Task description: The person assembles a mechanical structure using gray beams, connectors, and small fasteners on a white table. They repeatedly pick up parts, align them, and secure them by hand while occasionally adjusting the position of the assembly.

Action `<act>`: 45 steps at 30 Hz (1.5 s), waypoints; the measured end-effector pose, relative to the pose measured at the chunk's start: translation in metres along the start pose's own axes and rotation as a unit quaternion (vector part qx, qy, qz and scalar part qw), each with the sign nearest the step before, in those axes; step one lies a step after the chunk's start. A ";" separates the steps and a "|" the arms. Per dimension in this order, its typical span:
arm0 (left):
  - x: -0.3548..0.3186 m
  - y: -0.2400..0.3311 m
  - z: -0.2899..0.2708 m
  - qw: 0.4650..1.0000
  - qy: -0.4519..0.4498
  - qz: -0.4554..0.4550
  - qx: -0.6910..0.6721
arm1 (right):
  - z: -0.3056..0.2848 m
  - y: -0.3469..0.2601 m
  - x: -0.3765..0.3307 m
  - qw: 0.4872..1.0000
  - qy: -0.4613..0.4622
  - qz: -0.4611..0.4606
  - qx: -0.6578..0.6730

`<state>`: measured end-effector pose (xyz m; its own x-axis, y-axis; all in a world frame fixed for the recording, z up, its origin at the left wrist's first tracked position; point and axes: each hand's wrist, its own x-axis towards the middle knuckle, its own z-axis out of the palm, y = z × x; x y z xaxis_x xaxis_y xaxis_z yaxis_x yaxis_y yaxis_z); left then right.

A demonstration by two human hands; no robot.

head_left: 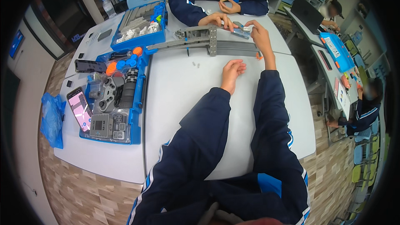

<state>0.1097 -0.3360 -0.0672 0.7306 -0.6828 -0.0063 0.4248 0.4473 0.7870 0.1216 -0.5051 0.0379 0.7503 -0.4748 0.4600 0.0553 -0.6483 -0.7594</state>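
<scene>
My right hand [261,37] reaches over the far side of the table, fingers bent round a small light-grey piece [247,28]. Just below that piece lies a small clear plastic box [241,33], which partly merges with it from this angle. Nearer to me, my left hand [232,75] is held above the white table, fingers loosely curled and nothing visible in them. Ahead of it stands a grey assembly of plastic beams [212,41], with a long arm stretching left. Across the table, another person's hand [218,21] is close to the clear box.
To the left, a blue case [136,125] holds a game controller [110,93], wheels and electronics. A phone [79,107] leans on it. Behind is a blue bin [141,39] of grey and white parts. An orange piece [259,56] and small grey bits [196,64] lie on the table.
</scene>
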 end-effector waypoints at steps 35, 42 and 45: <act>0.007 0.003 0.002 1.000 -0.002 0.018 -0.005 | -0.002 -0.004 0.004 0.993 -0.016 0.105 0.061; 0.006 0.001 0.002 1.000 -0.001 0.015 0.001 | -0.016 -0.018 -0.003 0.995 -0.043 0.093 -0.006; 0.007 0.002 0.001 1.000 -0.003 0.015 0.005 | -0.032 -0.045 -0.012 0.990 -0.037 0.084 -0.103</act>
<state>0.1148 -0.3403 -0.0649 0.7393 -0.6730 0.0205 0.3981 0.4615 0.7928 0.0890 -0.4893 0.0810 0.7842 -0.5458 0.2952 -0.2034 -0.6755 -0.7087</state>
